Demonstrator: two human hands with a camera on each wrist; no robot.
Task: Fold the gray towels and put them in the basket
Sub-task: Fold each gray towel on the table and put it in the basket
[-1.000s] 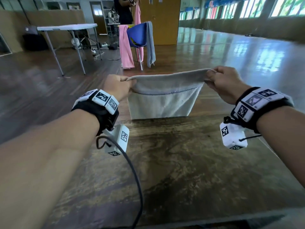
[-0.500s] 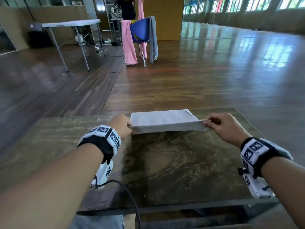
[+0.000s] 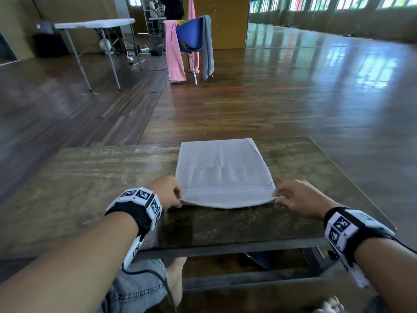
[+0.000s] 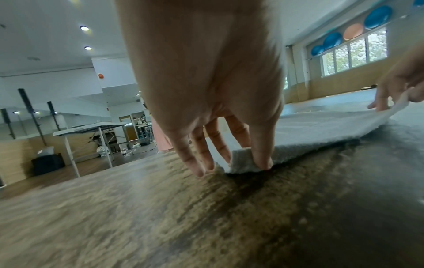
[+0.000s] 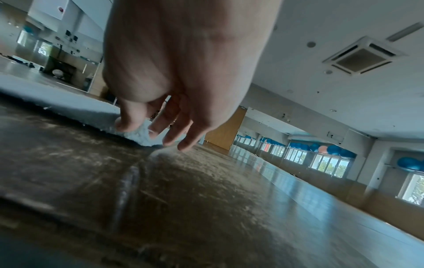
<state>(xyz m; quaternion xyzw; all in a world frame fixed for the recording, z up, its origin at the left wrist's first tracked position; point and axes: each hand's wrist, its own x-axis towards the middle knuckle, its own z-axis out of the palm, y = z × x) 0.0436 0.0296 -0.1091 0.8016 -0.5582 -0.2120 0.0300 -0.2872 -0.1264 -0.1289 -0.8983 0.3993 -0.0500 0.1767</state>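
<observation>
A gray towel lies flat on the dark wooden table, folded double, its far edge near the table's back edge. My left hand pinches the towel's near left corner between thumb and fingers. The near right corner is pinched by my right hand in the same way. Both corners are lifted slightly off the table. A second gray towel hangs on a blue chair far behind. No basket is in view.
Pink towels hang on the same chair. A white folding table stands at the back left. Wooden floor surrounds the table. My knee in jeans shows under the table's near edge.
The towel was held up in the air by its top corners a second ago. Both hands lowered it and drew it toward me, so it now lies spread flat on the table.
</observation>
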